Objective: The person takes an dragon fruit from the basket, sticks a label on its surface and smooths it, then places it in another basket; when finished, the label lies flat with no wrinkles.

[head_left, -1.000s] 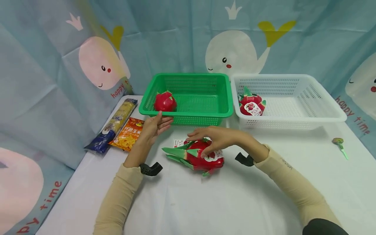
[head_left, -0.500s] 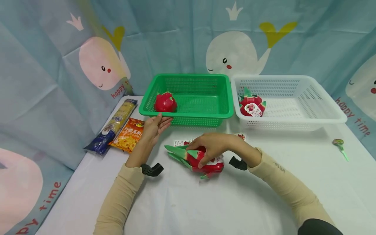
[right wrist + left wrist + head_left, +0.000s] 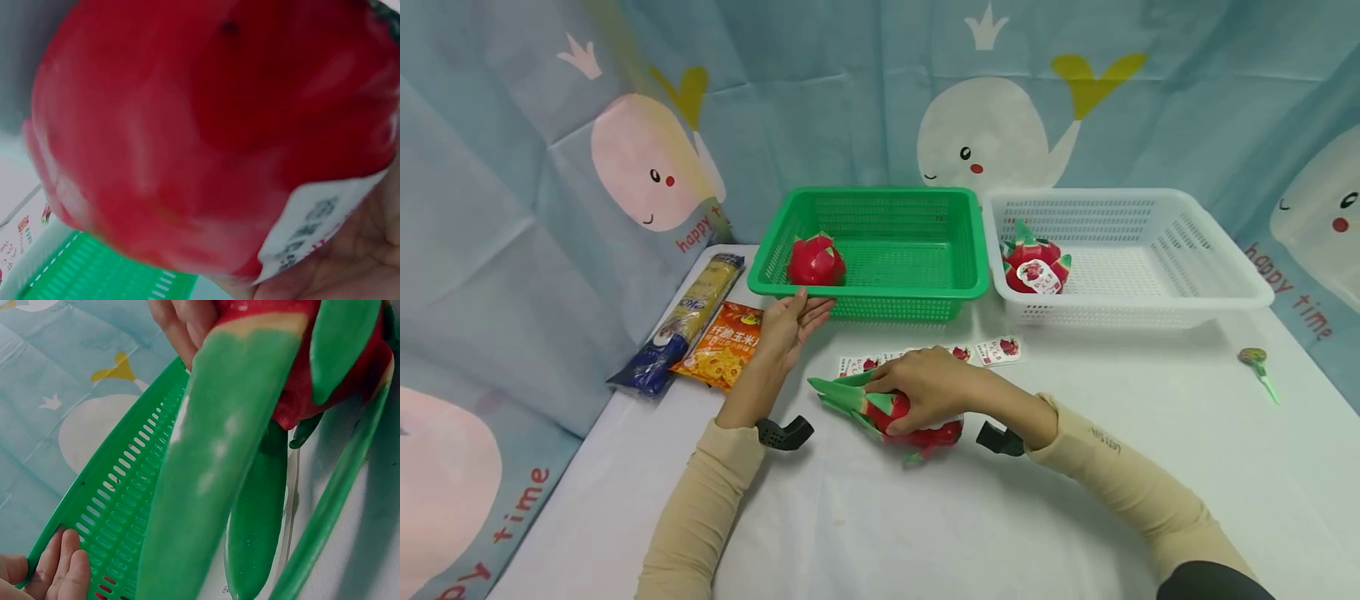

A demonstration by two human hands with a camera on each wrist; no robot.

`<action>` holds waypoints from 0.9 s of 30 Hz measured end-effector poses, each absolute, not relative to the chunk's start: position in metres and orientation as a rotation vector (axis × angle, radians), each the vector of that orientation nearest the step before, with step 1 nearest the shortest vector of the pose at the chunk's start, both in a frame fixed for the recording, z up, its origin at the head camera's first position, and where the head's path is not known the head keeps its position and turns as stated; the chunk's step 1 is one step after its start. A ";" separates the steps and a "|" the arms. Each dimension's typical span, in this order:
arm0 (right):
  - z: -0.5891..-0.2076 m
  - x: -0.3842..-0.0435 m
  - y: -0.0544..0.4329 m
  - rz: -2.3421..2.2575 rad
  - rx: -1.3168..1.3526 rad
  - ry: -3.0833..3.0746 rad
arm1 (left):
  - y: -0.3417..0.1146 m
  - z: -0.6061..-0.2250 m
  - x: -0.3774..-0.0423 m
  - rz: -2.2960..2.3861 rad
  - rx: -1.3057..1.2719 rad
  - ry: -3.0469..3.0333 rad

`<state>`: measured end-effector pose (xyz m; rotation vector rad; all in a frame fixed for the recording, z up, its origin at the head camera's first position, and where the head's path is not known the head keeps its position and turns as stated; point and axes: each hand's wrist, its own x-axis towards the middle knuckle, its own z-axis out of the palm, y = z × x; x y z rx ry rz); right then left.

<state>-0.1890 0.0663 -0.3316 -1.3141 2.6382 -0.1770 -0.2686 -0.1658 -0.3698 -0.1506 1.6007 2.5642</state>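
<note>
Right fingers curled, arms outstretched

A curtained tabletop set, more staged corner than kitchen.
A blue curtain (whale prints and "happy time" lettering, nursery-style) hangs creased behind and along both sides of a table spread with white cloth. A green basket, white basket, packet, snack bag and lollipop sit across it; black mounts show at the wrists. The building itself cannot be told.
</note>
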 end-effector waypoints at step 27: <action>-0.240 -0.252 0.264 -1.155 -0.052 3.013 | -0.168 -0.373 -0.271 2.607 -0.076 1.534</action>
